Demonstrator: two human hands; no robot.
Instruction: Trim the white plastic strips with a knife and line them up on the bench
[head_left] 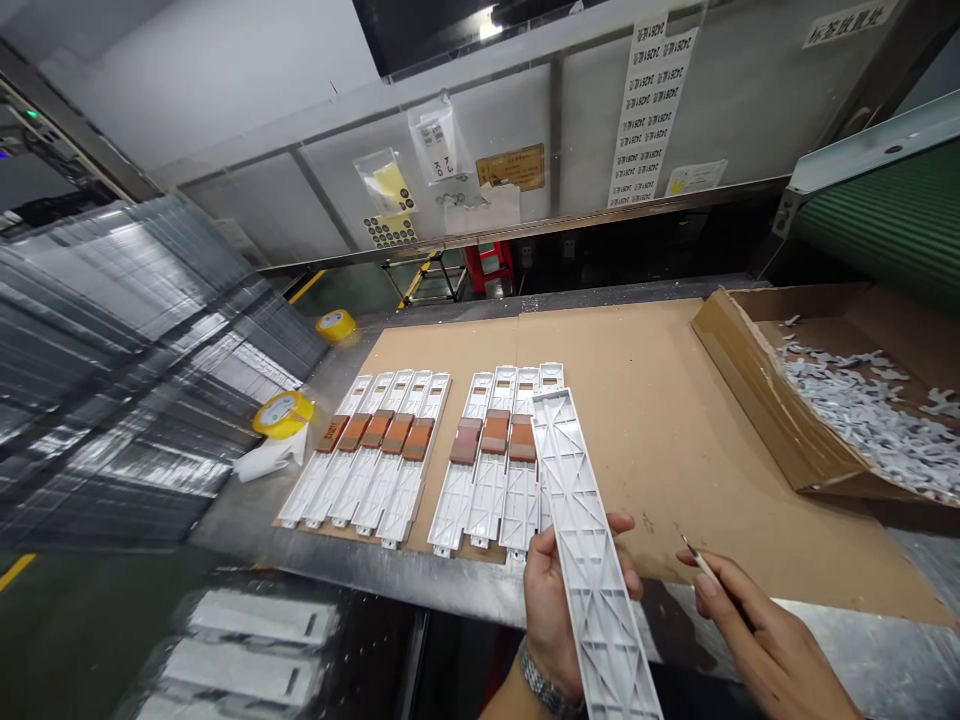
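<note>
My left hand [553, 600] is wrapped round a long white plastic strip [589, 540], its ribbed side with triangular bracing facing me. The strip tilts, its far end above the table and its near end running out at the bottom of the view. To the right, my right hand [757, 625] grips a slim pointed tool [701, 562] with a pale handle and a thin dark tip; its exact kind is unclear. The tip is apart from the strip. Beyond my left hand lie several similar white strips [454, 500] in a row, most with a brown block [495, 432] across them.
Cardboard [645, 400] covers the metal table. At right stands a cardboard box [750, 400] of small white plastic pieces [862, 395]. Yellow tape rolls [283, 413] sit at the left edge beside crumpled white paper [270, 457]. A green conveyor belt [892, 220] is at upper right.
</note>
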